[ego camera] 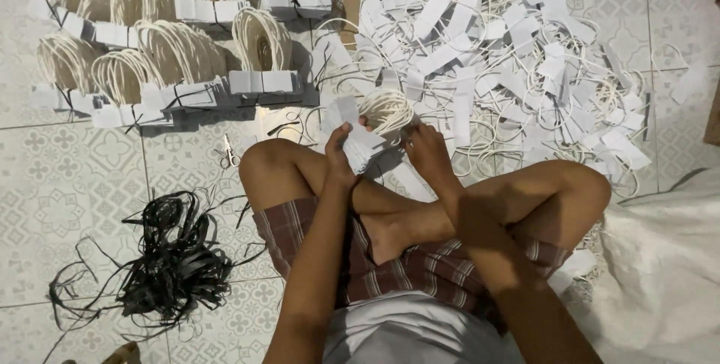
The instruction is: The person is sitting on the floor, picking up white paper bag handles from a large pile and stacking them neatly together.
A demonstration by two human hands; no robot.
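Observation:
I sit cross-legged on a tiled floor. My left hand (339,155) grips a stack of white paper tags (352,133) with cream string loops (388,111) bunched above it. My right hand (426,150) is closed on the same bundle from the right, at the strings. Both hands meet above my knees, just in front of a big loose pile of white tags with strings (510,49).
Several tied bundles of tags with string loops (180,64) lie in rows at the upper left. Small scissors (229,152) rest by my left knee. A tangle of black strip ties (176,259) lies at the lower left. White fabric (667,266) is at the right.

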